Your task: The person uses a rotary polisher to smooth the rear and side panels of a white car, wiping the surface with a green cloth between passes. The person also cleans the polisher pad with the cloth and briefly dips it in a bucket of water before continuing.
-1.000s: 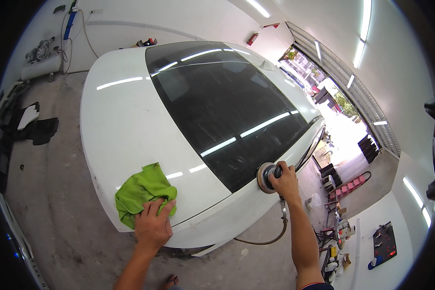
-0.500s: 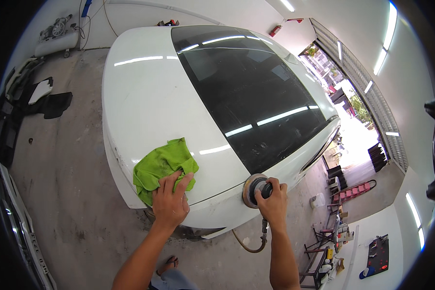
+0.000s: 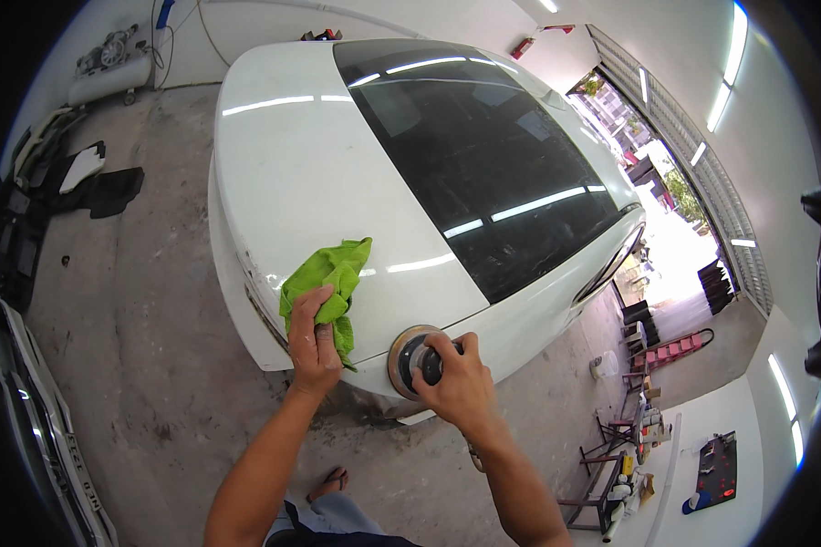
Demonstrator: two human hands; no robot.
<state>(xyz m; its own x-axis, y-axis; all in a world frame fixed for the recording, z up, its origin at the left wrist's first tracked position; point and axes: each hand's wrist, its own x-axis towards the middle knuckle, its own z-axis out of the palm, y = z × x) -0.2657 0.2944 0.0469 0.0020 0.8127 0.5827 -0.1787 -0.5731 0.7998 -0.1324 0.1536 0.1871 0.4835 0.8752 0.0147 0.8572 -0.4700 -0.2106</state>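
A white car [image 3: 310, 173] stands before me, with its trunk lid and dark rear window [image 3: 483, 164] in view. My left hand [image 3: 314, 342] grips a bunched green cloth [image 3: 328, 273] against the near edge of the trunk lid. To its right, my right hand [image 3: 458, 378] is wrapped over the top of a round orbital sander [image 3: 401, 360]. The sander's disc sits on the rear side panel, close to the seam with the trunk lid. Its hose is mostly hidden behind my right wrist.
An air compressor [image 3: 109, 73] stands at the far left wall. Dark car parts [image 3: 109, 187] and a bumper [image 3: 41, 410] lie along the left. At right are a pink step ladder [image 3: 675, 351], a white bucket [image 3: 604, 366], a cluttered workbench [image 3: 625, 483] and an open shutter door [image 3: 702, 173].
My right hand has slid the sander leftward along the side panel, toward the car's rear corner. The green cloth is more bunched and lies slightly farther right. My view has shifted a little.
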